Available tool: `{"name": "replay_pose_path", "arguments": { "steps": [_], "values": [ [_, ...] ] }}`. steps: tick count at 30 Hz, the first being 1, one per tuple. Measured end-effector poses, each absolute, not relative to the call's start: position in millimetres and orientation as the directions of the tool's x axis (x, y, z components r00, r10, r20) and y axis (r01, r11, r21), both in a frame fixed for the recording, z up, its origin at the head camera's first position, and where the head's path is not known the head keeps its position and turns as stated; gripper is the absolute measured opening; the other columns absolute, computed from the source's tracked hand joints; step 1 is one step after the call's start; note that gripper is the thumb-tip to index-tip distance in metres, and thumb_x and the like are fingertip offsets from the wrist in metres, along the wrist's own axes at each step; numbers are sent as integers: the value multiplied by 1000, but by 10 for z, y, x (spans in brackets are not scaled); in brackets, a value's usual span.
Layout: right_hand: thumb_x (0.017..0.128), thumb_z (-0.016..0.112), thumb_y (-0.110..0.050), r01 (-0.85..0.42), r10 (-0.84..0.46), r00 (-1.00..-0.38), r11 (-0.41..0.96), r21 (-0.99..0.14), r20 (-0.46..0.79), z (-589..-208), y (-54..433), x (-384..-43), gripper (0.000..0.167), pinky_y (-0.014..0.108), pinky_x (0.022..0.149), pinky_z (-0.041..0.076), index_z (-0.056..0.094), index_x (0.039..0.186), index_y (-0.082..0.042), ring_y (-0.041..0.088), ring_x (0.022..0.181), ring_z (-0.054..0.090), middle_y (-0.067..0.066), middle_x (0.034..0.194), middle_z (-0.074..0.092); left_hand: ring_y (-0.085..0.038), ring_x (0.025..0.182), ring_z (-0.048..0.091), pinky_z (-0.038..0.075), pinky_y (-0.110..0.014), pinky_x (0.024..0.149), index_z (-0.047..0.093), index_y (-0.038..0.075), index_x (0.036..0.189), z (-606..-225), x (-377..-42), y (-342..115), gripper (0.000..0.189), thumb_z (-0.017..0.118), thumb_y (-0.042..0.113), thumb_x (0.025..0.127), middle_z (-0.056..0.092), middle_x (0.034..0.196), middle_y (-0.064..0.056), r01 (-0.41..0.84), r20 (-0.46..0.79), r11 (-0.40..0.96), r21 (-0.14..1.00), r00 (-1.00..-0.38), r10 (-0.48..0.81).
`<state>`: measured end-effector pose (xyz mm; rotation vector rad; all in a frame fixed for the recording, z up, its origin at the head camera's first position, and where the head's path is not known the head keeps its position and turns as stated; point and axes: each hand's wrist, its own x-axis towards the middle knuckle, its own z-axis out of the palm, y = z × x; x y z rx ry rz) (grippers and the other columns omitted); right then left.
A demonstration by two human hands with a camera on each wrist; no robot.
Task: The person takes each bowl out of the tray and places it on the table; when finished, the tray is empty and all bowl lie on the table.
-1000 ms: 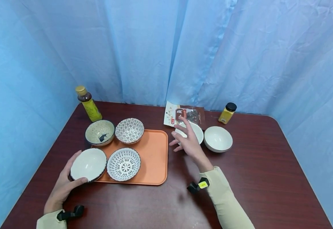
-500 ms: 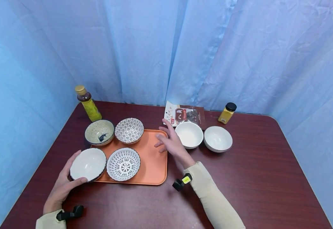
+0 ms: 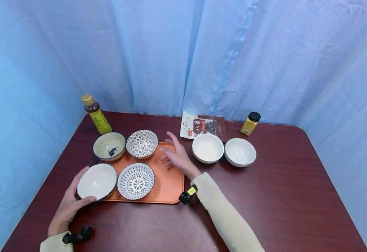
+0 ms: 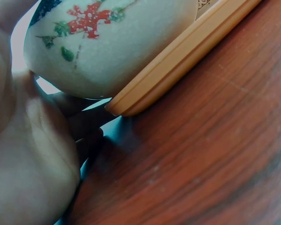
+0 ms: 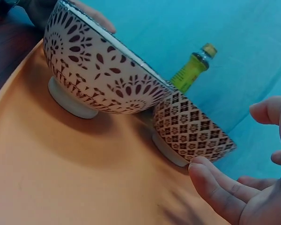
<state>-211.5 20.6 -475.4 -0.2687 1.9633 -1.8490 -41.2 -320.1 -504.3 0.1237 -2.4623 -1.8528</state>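
Note:
My left hand holds a bowl with a white inside at the front left of the orange tray. Its thumb lies along the near rim, the fingers round the far left side. Red flowers and green leaves show on that bowl's outer wall in the left wrist view. Above the tray's right part hovers my right hand, fingers spread and holding nothing. Nearest to it are a lattice-patterned bowl at the back and a petal-patterned bowl in front. A speckled bowl with a blue drawing sits back left.
Two white bowls, one nearer the tray and one further right, stand side by side. Behind them lie a food packet and a yellow jar with black lid. A sauce bottle stands at the back left. Blue curtains surround the table.
My right hand has moved left, from over the white bowl beside the packet to above the tray's right part. My left hand stays on its bowl.

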Motion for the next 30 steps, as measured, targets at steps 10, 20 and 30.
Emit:
{"name": "replay_pose_path", "arguments": {
  "steps": [10,20,30],
  "values": [
    [100,60,-26,180,-450,-865,135,-974,-222,-4789,7,-2160,72,41,61,59,19,156,-45,28,73,70,6,164,28,10,125,33,28,-5,90,23,27,160,-5017,-417,-3195,97,73,1,82,33,143,30,-66,-37,282,957,-993,-108],
    [101,59,-22,172,-492,-843,135,-976,-216,-4879,-120,-2247,76,35,60,58,14,160,-36,26,81,69,2,167,22,10,125,34,28,-5,90,23,26,160,-5012,-417,-3196,97,73,1,82,33,143,31,-59,-29,285,957,-994,-106],
    [101,57,-17,175,-544,-813,116,-978,-210,-4885,-167,-2279,82,32,60,56,4,162,-36,20,78,66,8,164,28,10,125,33,28,-5,89,22,27,160,-5019,-420,-3203,97,73,2,83,32,144,30,-73,-44,286,955,-993,-107]
  ]
}}
